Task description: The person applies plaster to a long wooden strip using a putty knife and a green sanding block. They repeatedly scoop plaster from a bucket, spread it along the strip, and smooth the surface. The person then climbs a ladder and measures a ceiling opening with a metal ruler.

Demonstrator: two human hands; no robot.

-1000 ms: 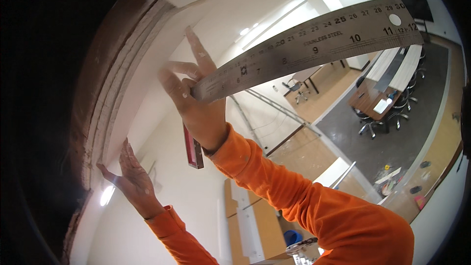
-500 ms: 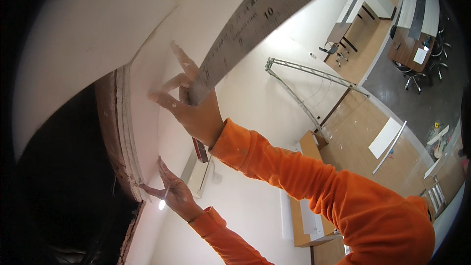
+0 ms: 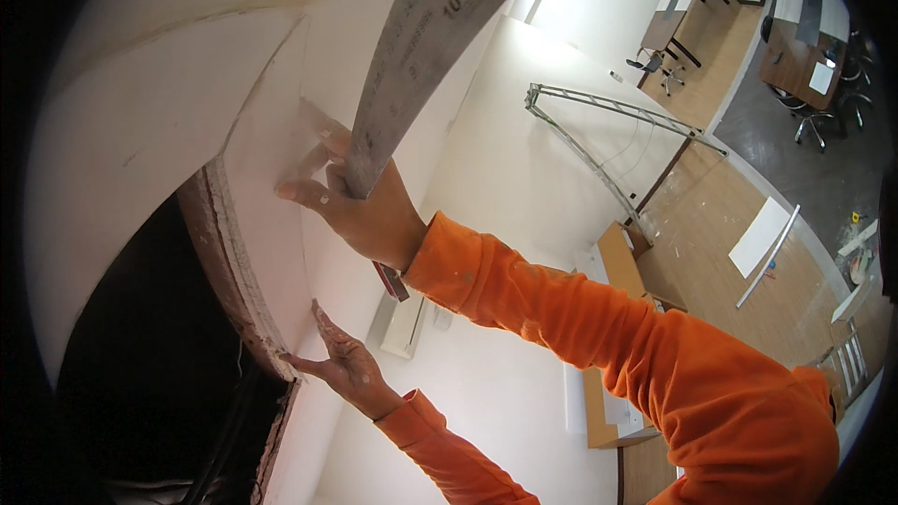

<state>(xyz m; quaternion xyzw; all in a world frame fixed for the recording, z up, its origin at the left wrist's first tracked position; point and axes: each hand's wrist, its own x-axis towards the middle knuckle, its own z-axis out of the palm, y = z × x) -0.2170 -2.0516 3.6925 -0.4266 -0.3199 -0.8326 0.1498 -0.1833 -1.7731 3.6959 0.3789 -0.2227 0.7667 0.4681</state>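
Note:
A wide steel ruler (image 3: 412,56) slants up from my right hand (image 3: 369,210), its lower end tucked between the thumb and the fingers. Those fingertips are blurred, close to a pale panel (image 3: 267,252). Under the right wrist shows a red-edged bar (image 3: 393,282); whether it is held I cannot tell. Lower down, my left hand (image 3: 351,374) is open, its thumb by the panel's rough broken edge (image 3: 248,299) and its other fingers stretched up along the pale face. White dust marks both hands.
Left of the edge gapes a dark opening (image 3: 168,327). Pale ceiling (image 3: 168,103) spreads above it. A metal truss frame (image 3: 599,108) leans by the far wall. Below, on the wood floor, lie a white sheet (image 3: 762,236) and a long white strip (image 3: 769,257). Desks (image 3: 800,61) and chairs stand far off.
The view has shifted, with the room sliding right. The ruler has swung to a steeper slant, and the right fingers look more drawn in. The left hand keeps its place at the edge.

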